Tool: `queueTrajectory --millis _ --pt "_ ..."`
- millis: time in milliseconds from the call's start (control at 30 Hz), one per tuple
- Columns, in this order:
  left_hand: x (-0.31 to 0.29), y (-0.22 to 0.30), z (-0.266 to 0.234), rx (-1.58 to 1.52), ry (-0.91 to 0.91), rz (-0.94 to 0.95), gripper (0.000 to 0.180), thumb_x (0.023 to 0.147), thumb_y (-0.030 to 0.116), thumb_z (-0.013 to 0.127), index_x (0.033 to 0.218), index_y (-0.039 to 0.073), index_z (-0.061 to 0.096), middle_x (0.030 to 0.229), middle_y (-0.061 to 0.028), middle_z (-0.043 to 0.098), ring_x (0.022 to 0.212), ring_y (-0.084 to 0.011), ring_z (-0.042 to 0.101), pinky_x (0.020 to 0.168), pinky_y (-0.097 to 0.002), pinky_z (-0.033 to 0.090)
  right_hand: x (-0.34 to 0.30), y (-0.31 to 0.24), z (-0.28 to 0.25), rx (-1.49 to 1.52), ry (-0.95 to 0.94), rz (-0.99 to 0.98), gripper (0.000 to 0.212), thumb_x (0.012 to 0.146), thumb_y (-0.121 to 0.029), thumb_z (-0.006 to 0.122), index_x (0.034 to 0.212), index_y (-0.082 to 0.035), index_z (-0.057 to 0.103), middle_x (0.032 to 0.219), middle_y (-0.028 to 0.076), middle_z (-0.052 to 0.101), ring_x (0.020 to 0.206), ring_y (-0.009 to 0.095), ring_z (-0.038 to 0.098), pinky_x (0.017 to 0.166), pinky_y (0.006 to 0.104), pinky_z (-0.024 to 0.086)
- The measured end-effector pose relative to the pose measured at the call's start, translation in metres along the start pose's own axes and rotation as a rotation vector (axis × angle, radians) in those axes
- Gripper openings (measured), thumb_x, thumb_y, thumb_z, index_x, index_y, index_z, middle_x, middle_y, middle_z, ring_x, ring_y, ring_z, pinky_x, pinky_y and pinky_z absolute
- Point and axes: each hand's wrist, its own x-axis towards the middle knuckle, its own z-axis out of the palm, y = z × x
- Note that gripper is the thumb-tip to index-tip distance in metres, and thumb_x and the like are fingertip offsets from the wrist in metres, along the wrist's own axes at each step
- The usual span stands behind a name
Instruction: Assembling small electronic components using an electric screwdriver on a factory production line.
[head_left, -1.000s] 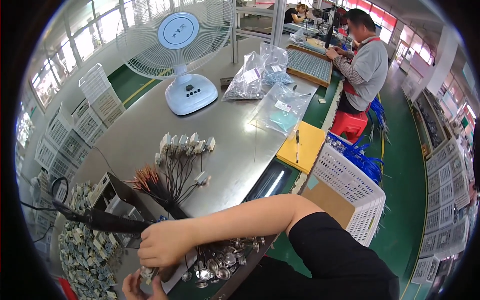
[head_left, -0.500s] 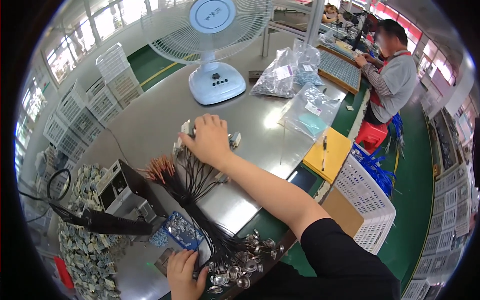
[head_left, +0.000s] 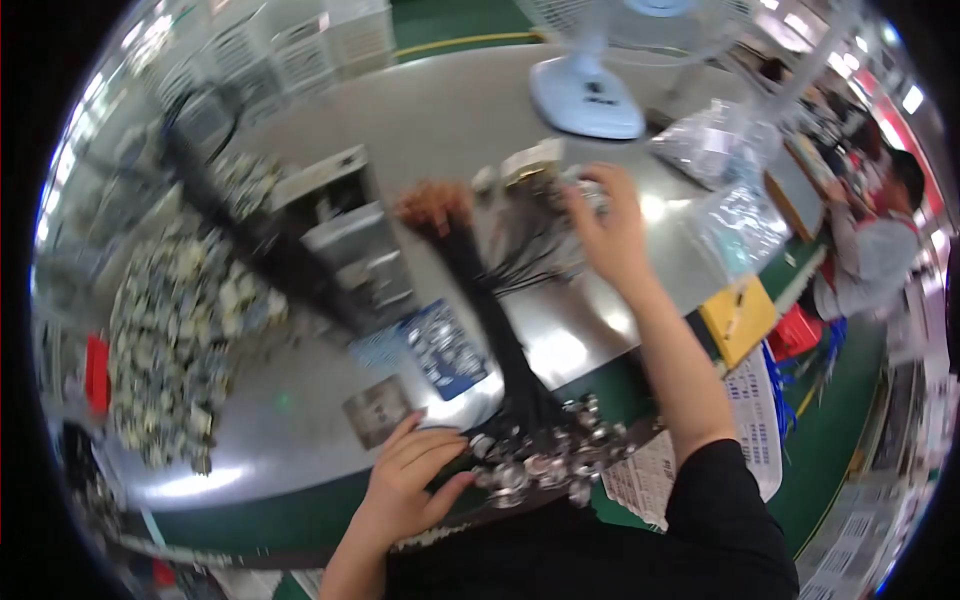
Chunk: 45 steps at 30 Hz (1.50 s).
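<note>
A bundle of thin black wires (head_left: 487,310) lies across the metal table, with bare copper-coloured ends (head_left: 435,207) at its far end. Wires branching from it run to several white connectors (head_left: 535,165). My right hand (head_left: 618,225) is beside these, its thumb and fingers curled around a pale connector (head_left: 590,188); motion blur hides the detail. At the near table edge, shiny round metal parts (head_left: 535,465) are clustered at the bundle's other end. My left hand (head_left: 415,480) is next to them, thumb and fingers apart, its thumb close to or touching the outermost parts.
A large pile of small connectors (head_left: 180,330) covers the left side. A machine with a metal housing (head_left: 345,235) and a blue tray of small parts (head_left: 445,350) stand nearer. A fan (head_left: 590,95), plastic bags (head_left: 740,220) and yellow paper (head_left: 738,320) lie beyond; a person (head_left: 870,235) sits at right.
The view has swung left and down, so the table things appear shifted. My right hand has gone from lying over the connectors to curling at their right side. My left hand stays by the metal parts.
</note>
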Motion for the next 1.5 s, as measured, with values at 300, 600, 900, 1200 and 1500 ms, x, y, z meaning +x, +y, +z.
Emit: queueTrajectory --millis 300,600,900,1200,1500 --pt "-0.015 0.010 -0.005 -0.304 0.120 -0.141 0.039 0.087 0.009 0.083 0.123 0.000 0.070 0.092 -0.0099 0.073 0.084 -0.0260 0.072 0.075 -0.0358 0.056 -0.038 -0.060 -0.055 0.276 -0.573 0.176 0.009 0.094 -0.006 0.073 0.095 0.003 0.071 0.081 0.009 0.070 0.074 0.015 0.065 0.070 0.0304 0.052" --pt "-0.028 -0.014 -0.057 -0.882 0.363 -0.287 0.038 0.090 -0.009 0.072 0.126 -0.006 0.062 0.111 -0.0171 0.070 0.097 -0.0246 0.072 0.078 -0.0327 0.062 0.013 -0.140 -0.041 0.518 -0.812 -0.200 0.013 0.092 -0.008 0.072 0.103 0.000 0.074 0.095 0.013 0.073 0.084 0.027 0.071 0.076 0.0375 0.056" --pt "-0.034 -0.028 -0.089 -0.764 0.384 -0.357 0.034 0.080 -0.019 0.077 0.112 -0.009 0.068 0.102 -0.0184 0.076 0.089 -0.0211 0.076 0.077 -0.0299 0.064 -0.033 -0.209 0.029 0.572 -1.089 -0.484 0.033 0.093 -0.015 0.075 0.121 -0.001 0.065 0.109 0.015 0.071 0.094 0.033 0.072 0.077 0.0431 0.058" --pt "-0.038 -0.042 -0.081 -0.871 0.453 -0.560 0.025 0.081 -0.007 0.083 0.101 -0.006 0.068 0.098 -0.0198 0.076 0.078 -0.0176 0.074 0.061 -0.0255 0.057 -0.047 -0.204 0.051 0.808 -1.121 -0.181 0.013 0.095 -0.016 0.073 0.104 -0.006 0.071 0.094 0.015 0.074 0.080 0.040 0.071 0.067 0.0466 0.057" --pt "-0.027 -0.046 -0.065 -1.004 0.435 -0.337 0.030 0.094 -0.006 0.072 0.123 -0.012 0.064 0.111 -0.0268 0.074 0.094 -0.0302 0.078 0.079 -0.0386 0.067 -0.040 -0.202 0.044 0.707 -0.785 -0.461 0.022 0.075 -0.001 0.085 0.096 -0.003 0.078 0.069 0.006 0.063 0.056 0.023 0.063 0.050 0.0333 0.048"
